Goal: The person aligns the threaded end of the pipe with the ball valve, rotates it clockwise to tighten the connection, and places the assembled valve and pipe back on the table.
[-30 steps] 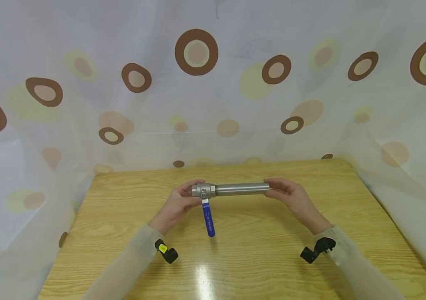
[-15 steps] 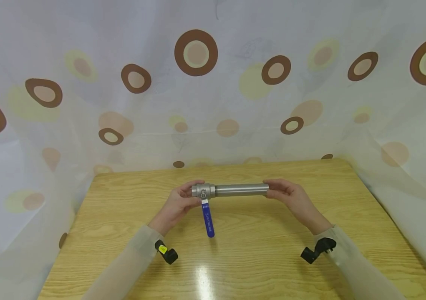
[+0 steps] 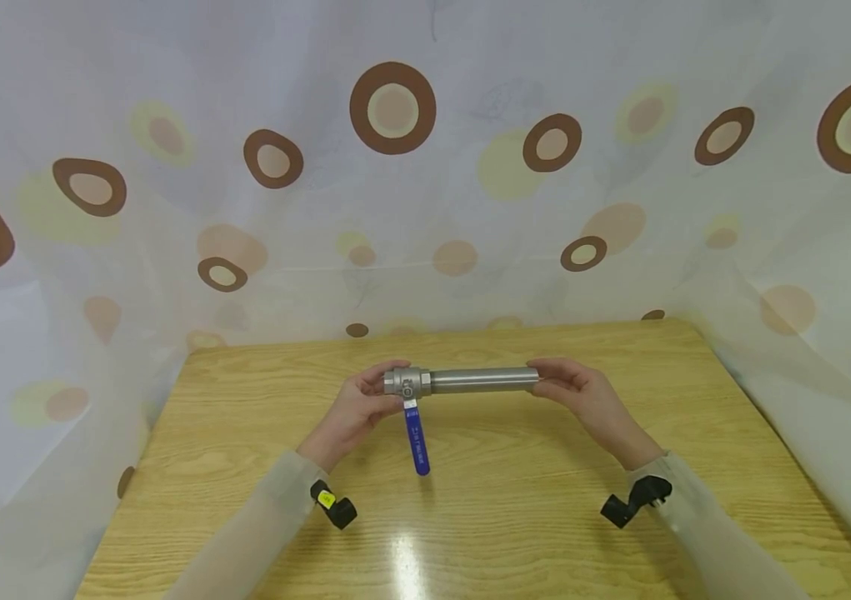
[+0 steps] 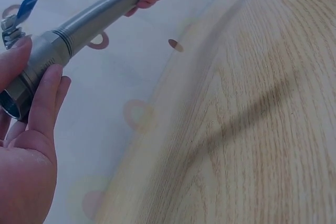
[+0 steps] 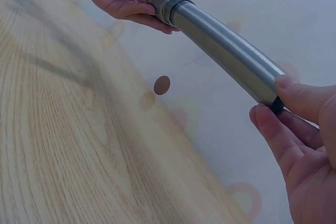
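My left hand (image 3: 350,415) grips the body of a steel ball valve (image 3: 410,382), thumb on the near side and fingers behind. From the valve a blue lever handle (image 3: 417,437) points toward me. A straight steel pipe (image 3: 481,380) runs level to the right out of the valve; some thread shows at the joint in the left wrist view. With fingertips and thumb, my right hand (image 3: 586,400) pinches the pipe's far end. Both wrist views show the valve and pipe (image 5: 226,51) held up above the table, and the valve's other end (image 4: 16,100) is an open hole.
Beneath the hands lies a wood-grain table (image 3: 500,517), with shadows of the arms on it. A white curtain with brown and yellow circles (image 3: 425,208) hangs behind the table and along both sides. Each sleeve carries a black wrist camera (image 3: 335,504).
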### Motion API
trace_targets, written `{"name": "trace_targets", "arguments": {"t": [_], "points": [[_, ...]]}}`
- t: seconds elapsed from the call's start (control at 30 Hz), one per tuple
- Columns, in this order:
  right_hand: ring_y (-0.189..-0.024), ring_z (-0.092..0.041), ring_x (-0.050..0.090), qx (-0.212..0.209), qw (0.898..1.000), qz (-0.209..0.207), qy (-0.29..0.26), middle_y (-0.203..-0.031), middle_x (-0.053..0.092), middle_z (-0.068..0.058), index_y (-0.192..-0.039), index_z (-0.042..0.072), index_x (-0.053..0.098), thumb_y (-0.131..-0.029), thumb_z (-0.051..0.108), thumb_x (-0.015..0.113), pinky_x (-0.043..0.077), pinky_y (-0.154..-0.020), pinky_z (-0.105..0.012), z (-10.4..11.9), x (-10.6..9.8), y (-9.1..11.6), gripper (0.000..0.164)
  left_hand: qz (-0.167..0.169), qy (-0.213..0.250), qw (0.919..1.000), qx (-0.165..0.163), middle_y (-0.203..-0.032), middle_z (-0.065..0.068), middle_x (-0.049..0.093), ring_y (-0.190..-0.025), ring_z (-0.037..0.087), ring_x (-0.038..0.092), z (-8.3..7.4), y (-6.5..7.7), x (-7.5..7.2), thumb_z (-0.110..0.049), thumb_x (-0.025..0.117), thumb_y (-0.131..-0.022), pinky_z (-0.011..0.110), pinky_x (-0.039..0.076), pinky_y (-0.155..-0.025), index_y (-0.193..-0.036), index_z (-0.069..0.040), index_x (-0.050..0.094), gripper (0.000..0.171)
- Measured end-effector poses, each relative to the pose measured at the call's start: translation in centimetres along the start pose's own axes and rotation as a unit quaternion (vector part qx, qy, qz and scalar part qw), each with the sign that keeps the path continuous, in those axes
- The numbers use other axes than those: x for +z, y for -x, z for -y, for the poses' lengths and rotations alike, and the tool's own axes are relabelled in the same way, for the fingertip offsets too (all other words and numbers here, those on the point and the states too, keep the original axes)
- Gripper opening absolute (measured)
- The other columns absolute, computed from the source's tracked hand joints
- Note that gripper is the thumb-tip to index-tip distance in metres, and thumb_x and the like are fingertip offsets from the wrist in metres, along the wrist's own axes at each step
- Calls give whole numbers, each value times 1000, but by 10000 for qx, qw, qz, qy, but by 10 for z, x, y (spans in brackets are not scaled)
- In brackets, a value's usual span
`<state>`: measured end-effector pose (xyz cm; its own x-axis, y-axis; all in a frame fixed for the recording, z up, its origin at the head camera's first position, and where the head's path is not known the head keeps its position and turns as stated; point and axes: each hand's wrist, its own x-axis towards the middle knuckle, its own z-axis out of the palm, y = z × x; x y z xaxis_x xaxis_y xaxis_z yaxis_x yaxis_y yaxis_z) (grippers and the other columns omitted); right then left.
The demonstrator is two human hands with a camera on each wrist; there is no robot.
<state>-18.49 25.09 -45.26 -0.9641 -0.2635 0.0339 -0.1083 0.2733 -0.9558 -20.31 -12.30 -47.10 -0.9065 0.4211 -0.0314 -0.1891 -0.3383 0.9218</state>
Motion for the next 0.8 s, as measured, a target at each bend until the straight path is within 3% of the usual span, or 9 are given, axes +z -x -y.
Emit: {"name": "trace_targets", "arguments": {"t": [0.17,0.33,0.57,0.8], "points": [[-111,-8,67,17,10000,8,32,-137,63,-9,-145,4,58,-104,26,66,54,-101,-30,-3,-1,0,48,-22,-51,10000,-20,-131,6,58,-115,21,57,0,0,0,16,61,-88,26,58,-92,-116,-31,76,57],[-115,-6,66,-91,9996,148,-223,-140,60,-13,-148,2,55,-103,20,67,54,-98,-22,-5,0,-1,50,-43,-62,10000,-14,-131,6,59,-115,21,58,-1,0,0,16,60,-89,27,58,-92,-116,-31,76,57],[-110,-10,69,-83,9998,126,-123,-134,64,-14,-147,-1,54,-105,22,64,55,-101,-29,-5,0,-2,49,-29,-23,10000,-10,-130,6,59,-115,21,58,0,0,-1,16,60,-88,26,58,-92,-115,-31,76,56],[-113,-7,68,-138,9992,118,-352,-134,65,0,-147,2,55,-102,20,67,54,-98,-21,-5,2,-3,50,-38,11,10000,-2,-130,6,59,-116,21,58,-1,1,-1,16,59,-89,26,58,-92,-115,-31,76,57]]}}
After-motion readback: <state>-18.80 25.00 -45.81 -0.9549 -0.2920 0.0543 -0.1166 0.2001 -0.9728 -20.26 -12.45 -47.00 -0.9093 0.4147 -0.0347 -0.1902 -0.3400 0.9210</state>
